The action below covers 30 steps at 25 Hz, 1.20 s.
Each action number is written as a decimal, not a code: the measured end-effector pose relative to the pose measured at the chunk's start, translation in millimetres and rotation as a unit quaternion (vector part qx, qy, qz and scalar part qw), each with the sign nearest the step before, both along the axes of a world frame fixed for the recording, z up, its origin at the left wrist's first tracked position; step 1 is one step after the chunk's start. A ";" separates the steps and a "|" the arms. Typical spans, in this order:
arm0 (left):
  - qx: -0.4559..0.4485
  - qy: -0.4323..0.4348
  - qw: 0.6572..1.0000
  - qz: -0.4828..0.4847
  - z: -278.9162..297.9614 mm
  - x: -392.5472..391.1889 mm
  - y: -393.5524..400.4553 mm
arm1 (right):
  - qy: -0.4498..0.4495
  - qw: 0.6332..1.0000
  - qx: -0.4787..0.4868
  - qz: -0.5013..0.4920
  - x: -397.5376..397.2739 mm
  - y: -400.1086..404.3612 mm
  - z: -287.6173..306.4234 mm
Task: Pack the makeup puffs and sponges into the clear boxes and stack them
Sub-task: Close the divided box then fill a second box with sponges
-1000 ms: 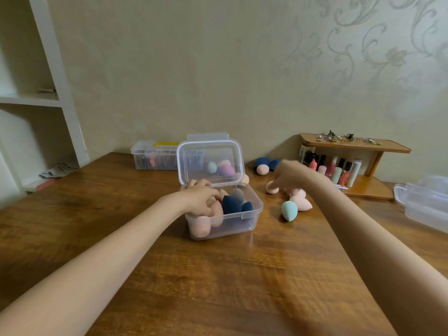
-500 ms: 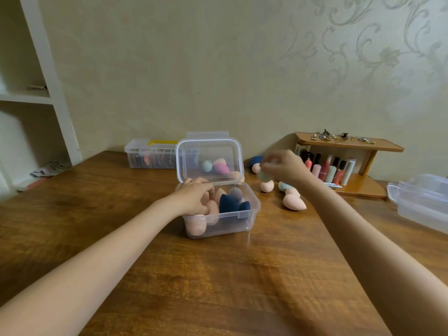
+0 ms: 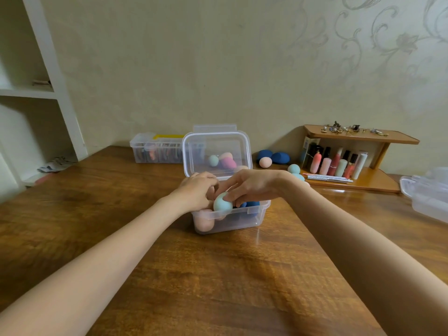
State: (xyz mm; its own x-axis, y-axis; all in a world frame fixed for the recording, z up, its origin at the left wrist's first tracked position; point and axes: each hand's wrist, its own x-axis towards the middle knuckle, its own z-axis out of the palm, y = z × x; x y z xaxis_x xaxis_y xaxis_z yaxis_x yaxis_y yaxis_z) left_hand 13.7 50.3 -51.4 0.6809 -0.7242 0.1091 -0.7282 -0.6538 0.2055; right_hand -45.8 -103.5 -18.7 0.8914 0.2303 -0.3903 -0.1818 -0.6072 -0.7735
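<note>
A clear box [image 3: 242, 220] stands open mid-table, its lid [image 3: 217, 151] tipped up behind it. Peach and dark blue sponges lie inside. My right hand [image 3: 249, 186] pinches a mint green sponge [image 3: 222, 203] over the box's front rim. My left hand [image 3: 197, 192] rests curled on the peach sponges at the box's left side; whether it grips one is hidden. Loose sponges lie behind: two dark blue ones [image 3: 280, 157], a peach one [image 3: 265, 162] and mint ones [image 3: 293, 169].
A wooden shelf [image 3: 361, 137] with lipsticks and small jewellery stands at the back right. Another clear box [image 3: 429, 194] sits at the right edge. A filled clear organiser [image 3: 156, 149] rests against the wall. White shelving [image 3: 55, 93] rises on the left.
My right hand picked a mint sponge from the loose pile and carried it left to the open box. My left hand stayed at the box.
</note>
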 end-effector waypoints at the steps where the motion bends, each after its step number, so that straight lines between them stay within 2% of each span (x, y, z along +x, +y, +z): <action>1: 0.003 -0.007 1.000 0.001 -1.1 -0.1 -0.5 | 0.000 0.999 -0.045 0.008 3.2 4.3 -0.6; 5: 0.009 -0.009 1.000 0.010 -2.9 0.6 -2.5 | -0.090 0.949 -0.300 0.032 11.5 32.6 -6.7; 6: 0.014 -0.002 1.000 0.010 -2.3 1.2 -2.0 | -0.087 0.925 -0.368 0.025 19.3 46.4 -10.7; 7: 0.021 0.007 1.000 0.009 -1.4 1.9 -0.9 | -0.066 0.868 -0.492 0.035 28.8 61.2 -21.5; 8: 0.027 0.019 0.999 0.008 -0.7 2.6 0.5 | -0.029 0.857 -0.507 0.088 35.0 56.3 -34.6; 10: 0.036 0.031 0.999 0.007 0.8 3.2 4.3 | 0.008 0.860 -0.503 0.084 54.7 84.1 -48.4; 11: 0.041 0.021 0.999 0.004 0.6 3.5 5.6 | -0.016 0.866 -0.494 0.081 60.7 80.3 -47.3; 12: 0.048 0.006 0.999 -0.001 0.4 3.7 6.0 | 0.006 0.879 -0.474 0.048 51.0 64.7 -36.7; 13: 0.055 -0.007 0.998 -0.007 0.4 4.1 5.8 | 0.003 0.849 -0.528 0.005 26.6 56.8 -30.4; 14: 0.060 -0.014 0.998 -0.012 0.8 3.9 4.7 | -0.022 0.911 -0.410 -0.034 23.4 65.7 -16.2; 15: 0.064 -0.016 0.998 -0.013 1.6 3.4 4.2 | -0.028 0.946 -0.321 -0.017 15.2 48.9 1.0; 17: 0.077 -0.020 0.997 -0.015 4.5 3.7 4.4 | -0.040 0.960 -0.274 0.047 -1.0 26.0 18.3; 19: 0.090 -0.026 0.995 -0.019 6.4 5.5 3.5 | -0.031 0.979 -0.197 0.033 1.2 12.1 23.8; 21: 0.098 -0.042 0.994 -0.017 5.4 6.1 1.8 | -0.058 0.995 -0.065 -0.048 3.7 -4.7 30.4; 22: 0.101 -0.052 0.993 -0.015 3.9 5.6 0.6 | -0.095 0.988 0.002 -0.122 5.6 -16.7 33.1; 23: 0.102 -0.064 0.993 -0.012 2.0 5.1 -1.0 | -0.156 0.966 0.023 -0.205 8.6 -28.4 33.7; 24: 0.099 -0.073 0.992 -0.011 0.2 4.3 -2.3 | -0.219 0.934 -0.024 -0.280 14.9 -43.5 28.7; 25: 0.092 -0.078 0.993 -0.009 -1.2 3.4 -3.0 | -0.256 0.899 -0.141 -0.325 21.2 -54.3 21.1; 26: 0.086 -0.080 0.993 -0.009 -1.9 2.5 -3.6 | -0.252 0.872 -0.253 -0.334 29.8 -64.3 6.4; 28: 0.083 -0.084 0.993 -0.009 -3.5 0.7 -3.7 | -0.166 0.859 -0.369 -0.312 41.1 -74.1 -27.5; 30: 0.087 -0.087 0.992 -0.010 -3.9 1.9 -3.4 | -0.108 0.845 -0.416 -0.319 47.2 -76.3 -51.9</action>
State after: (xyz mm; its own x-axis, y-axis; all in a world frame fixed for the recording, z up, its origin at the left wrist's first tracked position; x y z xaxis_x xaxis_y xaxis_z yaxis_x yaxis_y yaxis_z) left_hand 15.6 46.9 -55.3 0.6482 -0.7555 0.0956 -0.7559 -0.6535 -0.0387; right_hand 1.4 -179.8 -70.6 0.8013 -0.5982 0.0064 -0.5869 -0.7882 -0.1852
